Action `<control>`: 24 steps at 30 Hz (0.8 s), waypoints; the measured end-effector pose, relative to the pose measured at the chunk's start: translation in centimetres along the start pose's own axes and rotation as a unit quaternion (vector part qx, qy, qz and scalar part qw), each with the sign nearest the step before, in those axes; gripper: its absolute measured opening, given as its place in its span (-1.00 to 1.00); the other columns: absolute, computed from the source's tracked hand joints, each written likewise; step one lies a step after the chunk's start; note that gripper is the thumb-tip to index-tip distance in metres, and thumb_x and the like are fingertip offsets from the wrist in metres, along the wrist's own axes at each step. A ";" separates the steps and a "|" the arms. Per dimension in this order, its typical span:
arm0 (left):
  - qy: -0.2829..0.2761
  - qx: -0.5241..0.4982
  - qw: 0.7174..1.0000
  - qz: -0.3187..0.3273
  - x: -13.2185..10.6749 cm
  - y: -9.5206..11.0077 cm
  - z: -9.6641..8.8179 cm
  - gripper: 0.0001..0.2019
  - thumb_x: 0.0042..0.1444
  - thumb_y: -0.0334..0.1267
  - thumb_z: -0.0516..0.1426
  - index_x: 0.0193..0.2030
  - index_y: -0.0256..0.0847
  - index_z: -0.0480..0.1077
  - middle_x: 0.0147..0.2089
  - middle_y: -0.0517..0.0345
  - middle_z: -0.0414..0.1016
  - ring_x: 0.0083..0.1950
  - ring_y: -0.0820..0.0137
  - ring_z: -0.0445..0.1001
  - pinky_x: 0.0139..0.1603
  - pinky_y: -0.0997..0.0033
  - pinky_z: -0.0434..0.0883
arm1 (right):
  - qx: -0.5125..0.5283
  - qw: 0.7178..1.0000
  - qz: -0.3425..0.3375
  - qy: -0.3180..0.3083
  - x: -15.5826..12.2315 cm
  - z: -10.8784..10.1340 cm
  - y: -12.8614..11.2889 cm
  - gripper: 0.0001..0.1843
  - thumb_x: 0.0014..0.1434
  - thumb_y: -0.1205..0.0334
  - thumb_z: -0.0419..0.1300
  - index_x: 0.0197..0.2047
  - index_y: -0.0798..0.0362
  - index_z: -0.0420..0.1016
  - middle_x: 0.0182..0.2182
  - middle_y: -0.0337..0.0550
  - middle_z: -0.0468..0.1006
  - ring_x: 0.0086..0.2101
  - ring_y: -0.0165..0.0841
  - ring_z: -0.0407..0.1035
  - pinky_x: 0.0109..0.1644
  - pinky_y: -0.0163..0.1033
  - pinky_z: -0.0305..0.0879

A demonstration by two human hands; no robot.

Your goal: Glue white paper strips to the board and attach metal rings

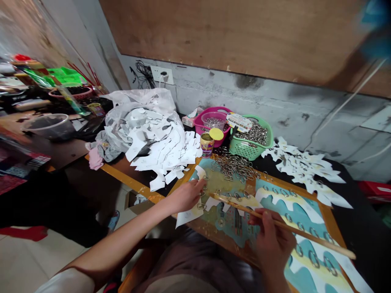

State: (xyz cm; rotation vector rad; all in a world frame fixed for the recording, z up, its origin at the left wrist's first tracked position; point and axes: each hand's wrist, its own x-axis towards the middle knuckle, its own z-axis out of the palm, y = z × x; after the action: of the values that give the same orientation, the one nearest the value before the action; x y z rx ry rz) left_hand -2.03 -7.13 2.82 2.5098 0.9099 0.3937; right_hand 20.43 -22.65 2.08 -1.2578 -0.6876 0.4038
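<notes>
1. The wooden-framed board [331, 221] lies on the desk [363, 232] directly in front of you, with a printed teal-and-cream sheet on it. Metal rings [314, 258] sit in spaced rows across its right side.
2. Your right hand [271, 244] is clenched over the board, its fingers [259, 215] gripping a long bamboo stick [305, 234] that runs diagonally across the rings.
3. Your left hand [185, 195] is released, with its fingers [198, 185] stretched out on a white paper cutout [187, 215] at the board's left edge, among a few rings. (You cannot tell from this angle whether a fingertip presses on a ring.)
4. A good part of the board looks done, judging by the rows of rings on the right. A heap of loose rings [233, 169] at the far edge and the full green plastic basket [244, 148] suggest that much is left.
5. Beyond the board are a pink plastic basket [207, 122] and a cup with a yellow lid [207, 145]. White paper offcuts [165, 150] are piled on a plastic bag [140, 97] to your left, and more paper cutouts [305, 171] lie to your right.
</notes>
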 end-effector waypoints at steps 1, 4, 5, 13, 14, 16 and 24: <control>0.002 -0.011 1.000 0.011 -0.2 0.0 -0.3 -0.63 0.06 -0.44 0.10 0.03 -0.12 0.22 -0.16 0.09 0.46 -0.15 0.28 0.49 -0.15 0.36 0.43 | -0.006 1.000 0.007 -0.010 -0.1 0.1 0.1 -0.76 0.19 0.08 0.32 -0.29 0.13 0.61 -0.40 -0.12 0.62 -0.52 -0.37 0.48 -0.44 -0.28 0.46; 0.050 -0.037 0.998 0.016 -1.0 -0.4 -0.9 -0.70 0.12 -0.40 0.08 0.01 -0.16 0.22 -0.14 0.05 0.44 -0.12 0.28 0.48 -0.13 0.33 0.44 | -0.019 0.999 0.020 -0.040 -0.1 0.8 0.1 -0.74 0.19 0.07 0.33 -0.25 0.12 0.62 -0.34 -0.08 0.64 -0.50 -0.34 0.51 -0.42 -0.27 0.50; 0.071 -0.036 0.997 0.008 -1.2 -0.7 -1.0 -0.73 0.13 -0.40 0.06 -0.01 -0.17 0.24 -0.15 0.04 0.43 -0.12 0.28 0.48 -0.12 0.31 0.44 | -0.024 0.998 0.019 -0.054 -0.1 1.2 0.1 -0.73 0.19 0.07 0.32 -0.24 0.13 0.62 -0.35 -0.06 0.65 -0.50 -0.33 0.51 -0.42 -0.27 0.51; 0.085 -0.002 0.996 0.004 -2.1 -3.3 0.5 -0.71 0.20 -0.40 0.00 0.07 -0.22 0.27 0.05 -0.10 0.46 0.13 0.17 0.42 0.14 0.14 0.41 | -0.115 0.979 -0.053 -0.159 0.4 4.6 1.4 -0.72 0.26 0.06 0.23 -0.15 0.10 0.62 -0.33 -0.08 0.66 -0.40 -0.32 0.56 -0.30 -0.26 0.54; 0.084 -0.001 0.996 0.005 -2.0 -3.4 0.7 -0.70 0.21 -0.40 0.00 0.08 -0.23 0.27 0.06 -0.11 0.46 0.13 0.17 0.42 0.15 0.14 0.40 | -0.138 0.972 -0.079 -0.172 0.4 4.9 1.4 -0.74 0.27 0.09 0.22 -0.14 0.08 0.62 -0.31 -0.10 0.67 -0.37 -0.32 0.57 -0.26 -0.26 0.53; 0.083 0.001 0.997 0.004 -2.0 -3.6 1.0 -0.69 0.22 -0.39 0.01 0.10 -0.23 0.26 0.05 -0.11 0.48 0.11 0.17 0.44 0.13 0.13 0.41 | -0.179 0.952 -0.146 -0.201 0.4 5.5 0.9 -0.80 0.28 0.16 0.21 -0.15 0.05 0.62 -0.32 -0.13 0.67 -0.36 -0.33 0.58 -0.23 -0.29 0.52; 0.082 0.001 0.997 -0.011 -2.0 -4.3 1.4 -0.67 0.22 -0.36 0.01 0.13 -0.21 0.24 0.04 -0.08 0.48 0.07 0.19 0.48 0.07 0.18 0.45 | -0.222 0.892 -0.312 -0.241 -0.2 6.8 -2.1 -0.85 0.30 0.34 0.13 -0.18 0.04 0.54 -0.37 -0.13 0.65 -0.41 -0.34 0.56 -0.34 -0.32 0.48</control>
State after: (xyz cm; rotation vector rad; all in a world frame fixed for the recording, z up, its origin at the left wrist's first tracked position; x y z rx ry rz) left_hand -5.24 -5.96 -0.70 2.4952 0.9981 0.5991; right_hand 15.54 -18.39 5.02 -1.2804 -1.6257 0.0064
